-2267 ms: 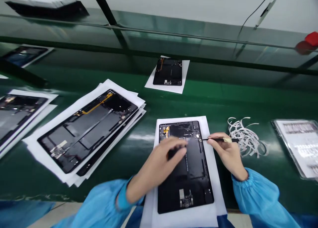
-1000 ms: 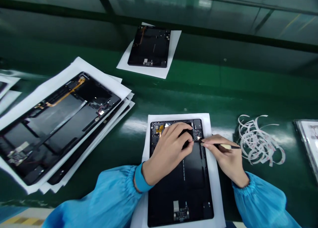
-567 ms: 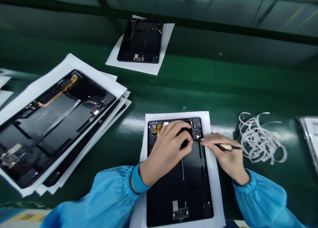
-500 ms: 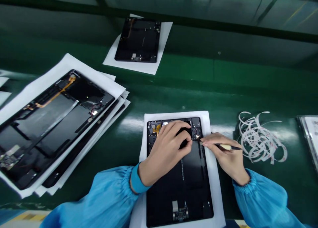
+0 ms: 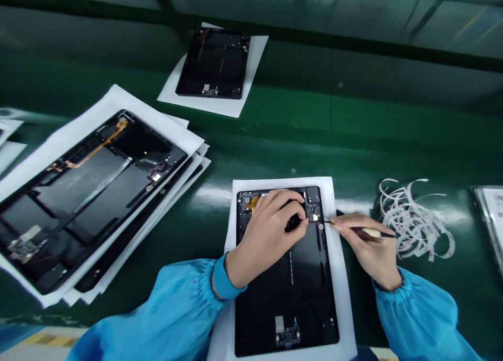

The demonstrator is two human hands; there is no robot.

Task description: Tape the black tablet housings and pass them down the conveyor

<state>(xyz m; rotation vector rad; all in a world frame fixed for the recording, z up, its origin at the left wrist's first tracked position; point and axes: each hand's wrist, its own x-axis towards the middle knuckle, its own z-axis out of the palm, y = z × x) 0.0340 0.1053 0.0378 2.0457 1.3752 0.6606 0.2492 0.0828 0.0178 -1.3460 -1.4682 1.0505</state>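
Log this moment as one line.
left hand: over opened tablet, grip unclear | right hand: holding thin tool, tip near tablet's right edge | tablet: on white sheet | curled strips: beside right hand

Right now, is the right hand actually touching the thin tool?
Touching. The head view shows the right hand with the thin tool pinched between its fingers, the narrow end poking out beyond them.

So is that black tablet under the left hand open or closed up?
Open: the black tablet shows its insides, with a circuit board near the bottom edge and an orange ribbon peeking past the left hand.
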